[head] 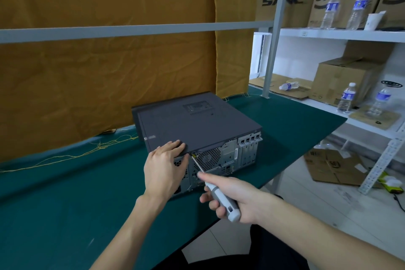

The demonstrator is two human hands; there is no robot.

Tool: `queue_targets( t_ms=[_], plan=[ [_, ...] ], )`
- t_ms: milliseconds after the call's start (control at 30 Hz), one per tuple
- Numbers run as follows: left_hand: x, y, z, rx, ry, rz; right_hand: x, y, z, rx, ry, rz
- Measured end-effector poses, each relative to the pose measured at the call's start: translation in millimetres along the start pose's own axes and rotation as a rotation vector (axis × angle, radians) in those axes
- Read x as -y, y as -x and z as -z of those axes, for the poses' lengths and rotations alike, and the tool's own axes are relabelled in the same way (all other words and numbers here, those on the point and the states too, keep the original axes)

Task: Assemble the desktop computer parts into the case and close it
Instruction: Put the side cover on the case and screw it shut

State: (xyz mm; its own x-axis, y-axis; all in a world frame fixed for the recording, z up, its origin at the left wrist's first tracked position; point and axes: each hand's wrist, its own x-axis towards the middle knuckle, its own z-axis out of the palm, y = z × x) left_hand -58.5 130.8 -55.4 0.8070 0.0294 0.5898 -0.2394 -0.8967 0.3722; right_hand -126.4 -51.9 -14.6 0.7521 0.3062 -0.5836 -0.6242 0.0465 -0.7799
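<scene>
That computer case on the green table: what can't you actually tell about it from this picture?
Head view, the only one:
- Inside of the computer case: hidden by its closed side panel.
- Screw at the screwdriver tip: too small to make out.
- Lower left of the rear panel: covered by the left hand.
- Case front: faces away.
- Screwdriver handle: partly wrapped by the right hand.
- Rear port labels: too small, blurred.

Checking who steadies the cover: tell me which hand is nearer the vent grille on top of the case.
Left. The left hand rests on the case cover's near edge, below the vent grille. The right hand grips the screwdriver, off the case behind its rear panel.
</scene>
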Motion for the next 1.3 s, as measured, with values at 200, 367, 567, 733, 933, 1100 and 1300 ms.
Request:
queue_targets(
  t_ms=[200, 367, 567, 733, 933, 1100, 1300],
  plan=[
    [0.3, 1.3, -2.7, -0.027, -0.018, -0.004, -3.6, -1.9, -0.4, -0.204, 0.224, 0.273],
    [1.9, 0.4, -4.6, -0.052, -0.021, -0.004, 6.1, 0.5, -3.5, -0.041, -0.030, 0.116],
    [-0.5, 2.9, -3.9, -0.055, -0.021, -0.001, -5.1, 2.4, -6.6, -0.139, 0.376, 0.152],
    [-0.8, 3.5, -4.3, -0.059, -0.026, -0.001, -2.1, -2.6, -15.8, -0.201, 0.421, 0.228],
    [-0.5, 4.8, -5.6, -0.063, -0.029, -0.011, 4.8, 2.3, -10.9, -0.054, 0.050, 0.092],
    [0.3, 5.0, -5.5, -0.070, -0.027, -0.016, 0.4, -3.0, -15.4, -0.176, 0.402, 0.152],
    [-1.6, 5.0, -9.0, -0.102, -0.019, 0.002, 9.0, -1.5, -8.0, -0.046, 0.085, 0.046]
  ],
)
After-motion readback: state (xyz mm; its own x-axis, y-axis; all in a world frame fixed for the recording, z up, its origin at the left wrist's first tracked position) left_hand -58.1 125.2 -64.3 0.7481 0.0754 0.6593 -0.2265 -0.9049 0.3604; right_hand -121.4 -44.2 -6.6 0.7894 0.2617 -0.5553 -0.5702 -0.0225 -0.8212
